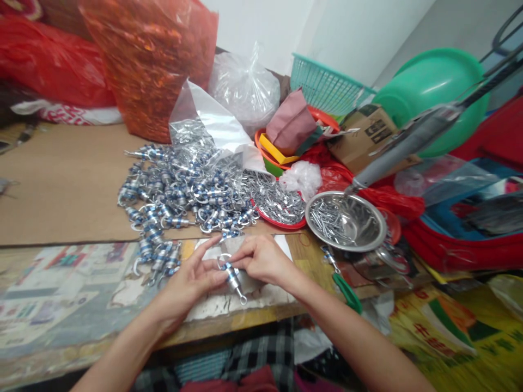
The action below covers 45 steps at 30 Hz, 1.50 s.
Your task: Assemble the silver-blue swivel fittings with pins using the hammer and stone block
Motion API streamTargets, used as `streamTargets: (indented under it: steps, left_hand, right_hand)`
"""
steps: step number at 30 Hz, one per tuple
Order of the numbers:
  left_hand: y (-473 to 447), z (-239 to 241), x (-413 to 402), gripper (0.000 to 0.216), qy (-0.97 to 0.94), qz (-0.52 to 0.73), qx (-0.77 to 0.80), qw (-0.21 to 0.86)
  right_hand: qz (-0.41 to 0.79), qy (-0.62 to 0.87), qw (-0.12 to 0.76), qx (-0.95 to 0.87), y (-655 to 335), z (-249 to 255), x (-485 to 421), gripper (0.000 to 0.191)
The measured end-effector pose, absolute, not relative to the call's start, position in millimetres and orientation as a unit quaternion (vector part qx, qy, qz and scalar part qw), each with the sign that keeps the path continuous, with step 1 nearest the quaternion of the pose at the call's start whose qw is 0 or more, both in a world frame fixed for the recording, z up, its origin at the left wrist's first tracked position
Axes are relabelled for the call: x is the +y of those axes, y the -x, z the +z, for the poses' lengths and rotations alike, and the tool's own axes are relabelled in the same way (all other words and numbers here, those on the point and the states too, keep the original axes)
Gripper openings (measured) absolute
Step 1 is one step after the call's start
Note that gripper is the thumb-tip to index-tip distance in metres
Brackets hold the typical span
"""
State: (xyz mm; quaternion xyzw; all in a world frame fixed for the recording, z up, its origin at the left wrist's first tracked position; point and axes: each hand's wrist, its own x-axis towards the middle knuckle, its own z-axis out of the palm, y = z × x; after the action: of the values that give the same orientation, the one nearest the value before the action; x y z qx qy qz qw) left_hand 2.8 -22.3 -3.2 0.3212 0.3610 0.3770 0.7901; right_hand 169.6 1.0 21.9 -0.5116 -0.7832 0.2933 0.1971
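Over the near edge of the table, both hands meet at one small blue-and-silver metal piece (233, 280), which has a curved silver clasp at the top and a small eyelet at the lower end. My left hand (194, 277) grips it from the left, thumb against its body and index finger stretched upward. From the right, my right hand (263, 260) is closed, its bent fingertips pinching at the clasp end. Beyond the hands lies a large pile of similar blue-and-silver pieces (163, 188), some spilling down to the left of my left hand.
A red tray (281, 224) heaped with small silver parts sits behind my right hand. Beside it, a steel bowl (368, 234) holds metal pins. Cardboard (61, 185) covers the left table. Red bags (155, 65), a teal basket (322, 79) and a green basin (441, 92) stand behind.
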Motion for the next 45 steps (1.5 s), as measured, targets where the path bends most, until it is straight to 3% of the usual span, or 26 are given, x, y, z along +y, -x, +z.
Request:
streamTargets:
  steps: [5, 8, 11, 12, 16, 18, 22, 26, 30, 36, 42, 45]
  left_hand:
    - [-8, -7, -24, 0.083, -0.282, 0.397, 0.379, 0.787]
    - [-9, -10, -23, 0.084, -0.285, 0.411, 0.390, 0.773]
    - [-9, -11, -22, 0.083, -0.294, 0.413, 0.393, 0.767]
    - [-9, -12, -22, 0.083, -0.297, 0.413, 0.392, 0.767]
    - [-9, -13, -22, 0.081, -0.297, 0.415, 0.390, 0.767]
    - [-9, -14, -21, 0.079, -0.298, 0.415, 0.397, 0.762]
    - [-8, -16, -20, 0.080, -0.304, 0.413, 0.405, 0.756]
    - [-8, -16, -20, 0.081, -0.311, 0.414, 0.404, 0.754]
    - [-9, -14, -21, 0.082, -0.307, 0.415, 0.402, 0.756]
    - [-9, -9, -22, 0.083, -0.314, 0.413, 0.395, 0.758]
    - [-8, -8, -22, 0.084, -0.319, 0.409, 0.388, 0.762]
    - [-9, -8, -23, 0.078, -0.311, 0.410, 0.395, 0.761]
  right_hand:
    - [0.280, 0.513, 0.241, -0.775, -163, 18, -8, 0.014]
    - [0.254, 0.515, 0.341, -0.744, -178, 20, -19, 0.017]
    - [0.145, 0.592, 0.422, -0.671, -218, 17, -32, 0.021]
    - [0.104, 0.628, 0.404, -0.657, -234, 14, -37, 0.021]
    - [0.085, 0.692, 0.174, -0.695, -271, -7, -56, 0.032]
    - [0.089, 0.688, 0.117, -0.711, -271, -15, -63, 0.030]
    - [0.086, 0.684, 0.180, -0.702, -256, -8, -67, 0.021]
    - [0.089, 0.609, 0.280, -0.737, -242, 25, -77, 0.035]
    - [0.088, 0.536, 0.296, -0.786, -227, 44, -91, 0.050]
    - [0.069, 0.547, 0.169, -0.817, -219, 35, -96, 0.054]
    - [0.093, 0.567, 0.185, -0.797, -217, 33, -88, 0.050]
    - [0.139, 0.618, 0.274, -0.724, -213, 18, -83, 0.042]
